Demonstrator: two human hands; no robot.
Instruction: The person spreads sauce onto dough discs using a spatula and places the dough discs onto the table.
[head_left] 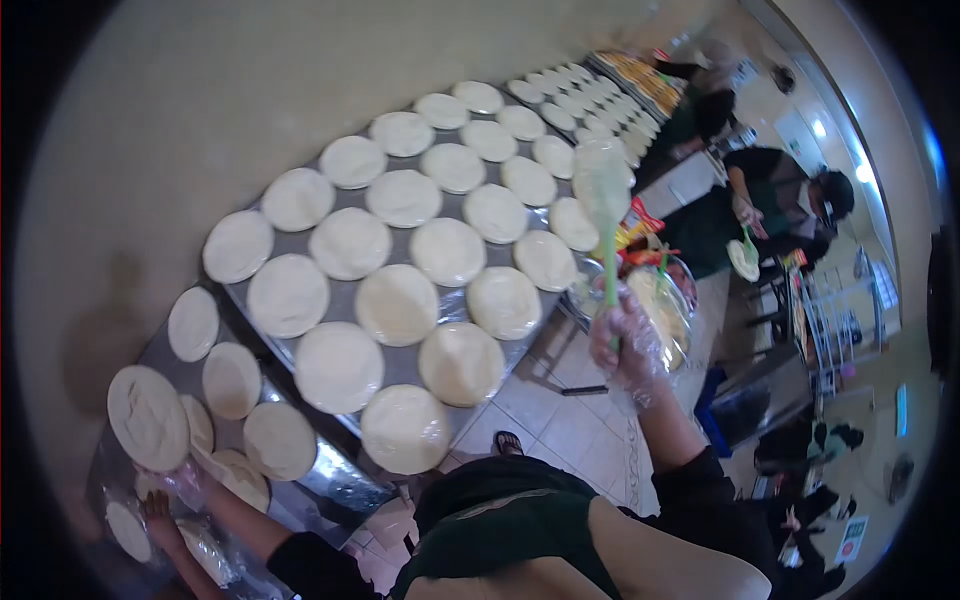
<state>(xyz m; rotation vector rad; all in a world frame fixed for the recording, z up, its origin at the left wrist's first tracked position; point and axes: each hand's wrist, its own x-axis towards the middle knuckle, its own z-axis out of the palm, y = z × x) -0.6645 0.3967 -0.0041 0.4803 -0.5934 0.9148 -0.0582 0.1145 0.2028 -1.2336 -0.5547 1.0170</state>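
Note:
My right hand (628, 345), in a clear plastic glove, grips a spatula (611, 250) by its green handle. The spatula points upward, its broad head (602, 180) pale or coated with something creamy. At the lower left, my gloved left hand (190, 485) holds a flat round of dough (148, 418) by its lower edge, above the tray there. Its fingers are partly hidden. Several pale dough rounds (397, 305) lie in rows on a large metal tray (440, 297) between my hands. Under my right hand is a metal bowl (688, 290) holding a pale creamy mass (655, 312).
Another person's hand (158, 508) is close below my left hand. A second tray (330, 470) with dough rounds stands at left. Smaller rounds and a tray of browned pieces (640, 85) are at the far end. A co-worker (775, 200) holds a green spatula at right.

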